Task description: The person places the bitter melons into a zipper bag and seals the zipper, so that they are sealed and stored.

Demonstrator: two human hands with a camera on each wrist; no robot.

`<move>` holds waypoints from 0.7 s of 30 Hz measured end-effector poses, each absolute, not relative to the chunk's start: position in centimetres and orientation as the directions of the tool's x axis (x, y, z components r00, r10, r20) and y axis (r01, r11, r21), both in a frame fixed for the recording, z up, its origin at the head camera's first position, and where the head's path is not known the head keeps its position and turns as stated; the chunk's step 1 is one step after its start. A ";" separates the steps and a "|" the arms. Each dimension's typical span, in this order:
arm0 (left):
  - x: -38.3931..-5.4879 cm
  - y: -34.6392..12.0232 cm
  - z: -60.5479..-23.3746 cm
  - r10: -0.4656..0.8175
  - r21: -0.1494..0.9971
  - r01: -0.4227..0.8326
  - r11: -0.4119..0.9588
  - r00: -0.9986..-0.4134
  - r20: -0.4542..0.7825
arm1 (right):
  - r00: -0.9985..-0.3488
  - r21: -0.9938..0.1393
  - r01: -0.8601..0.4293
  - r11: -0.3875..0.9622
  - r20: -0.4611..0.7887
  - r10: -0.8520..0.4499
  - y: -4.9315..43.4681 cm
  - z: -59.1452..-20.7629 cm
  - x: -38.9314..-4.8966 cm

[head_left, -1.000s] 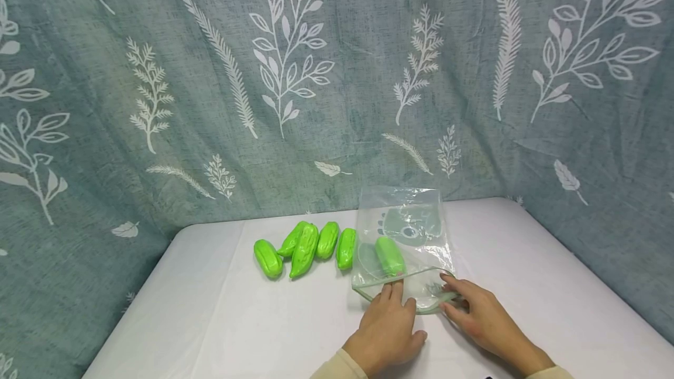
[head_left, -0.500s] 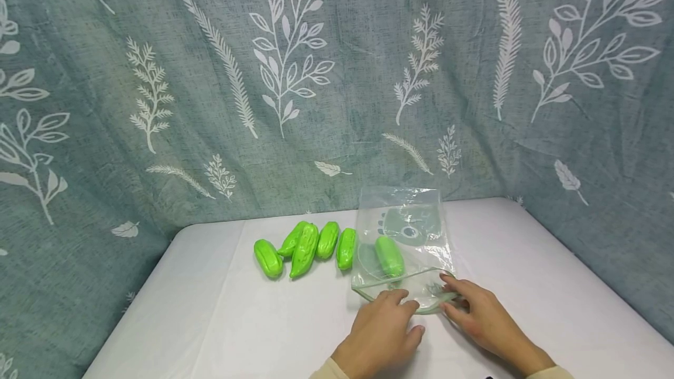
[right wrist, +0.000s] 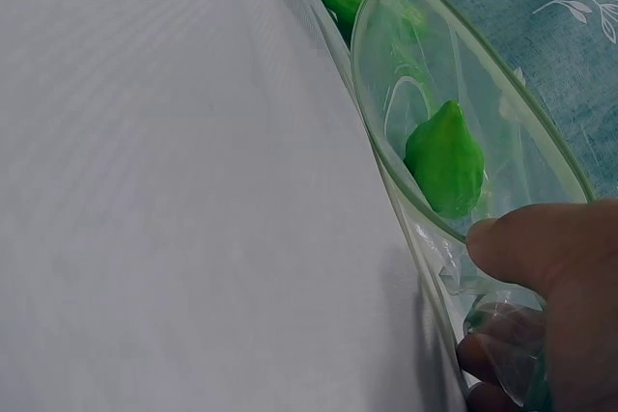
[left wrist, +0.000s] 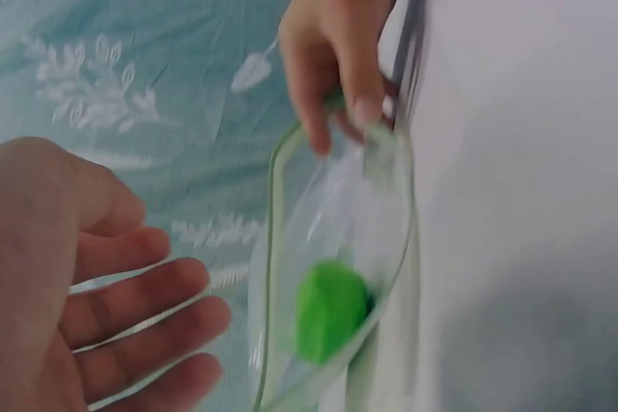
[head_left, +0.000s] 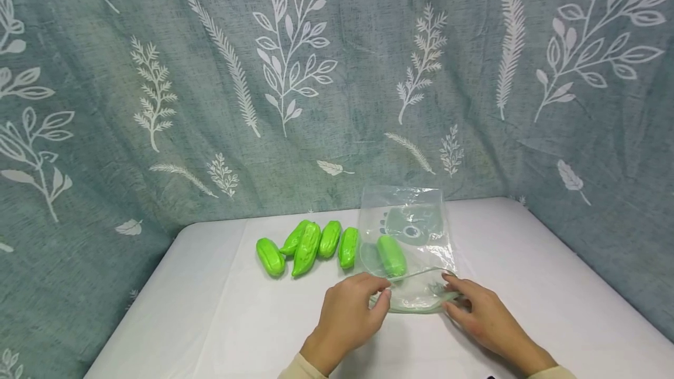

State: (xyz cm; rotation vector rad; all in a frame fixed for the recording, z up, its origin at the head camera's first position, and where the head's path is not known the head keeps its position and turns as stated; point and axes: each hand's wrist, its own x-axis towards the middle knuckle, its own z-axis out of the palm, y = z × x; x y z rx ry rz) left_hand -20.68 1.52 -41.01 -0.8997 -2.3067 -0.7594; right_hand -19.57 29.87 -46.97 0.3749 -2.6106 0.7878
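Note:
A clear plastic bag (head_left: 421,297) with a green rim and printed pattern lies on the table, its mouth gaping toward me. Inside rests one bright green, oblong model vegetable (head_left: 391,256), its end showing through the mouth in both wrist views. My right hand (head_left: 481,317) grips the right corner of the bag's mouth, thumb (right wrist: 507,248) at the rim and fingers bent around the plastic. At the left corner hovers my left hand (head_left: 350,314); in the left wrist view its fingers (left wrist: 154,335) are loosely bent, apart from the bag, and hold nothing.
Left of the bag lie several more bright green vegetables (head_left: 306,249), some pointed, some blunt, two of them overlapping. The white table (head_left: 221,309) ends at a blue-green leaf-patterned cloth (head_left: 210,104) at the back and sides.
My left hand has drawn back from the bag's mouth, off the green vegetable, and shifted left to the mouth's left corner. The right hand keeps its grip in the same place.

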 end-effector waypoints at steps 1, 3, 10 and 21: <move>-20.9 1.2 -41.0 0.397 0.314 0.721 0.618 -0.631 0.666 | -0.892 -0.471 -0.354 0.808 0.430 -0.139 29.9 -47.0 -19.6; -21.5 0.4 -40.9 0.359 0.333 0.710 0.621 -0.635 0.685 | -0.895 -0.470 -0.346 0.812 0.425 -0.136 29.9 -47.1 -19.6; -23.3 -2.1 -40.7 0.250 0.416 0.633 0.653 -0.699 0.670 | -0.889 -0.465 -0.363 0.807 0.432 -0.150 30.0 -47.2 -19.6; -26.2 -5.2 -42.4 0.057 0.484 0.443 0.755 -0.779 0.624 | -0.874 -0.453 -0.378 0.808 0.463 -0.149 30.2 -47.3 -19.7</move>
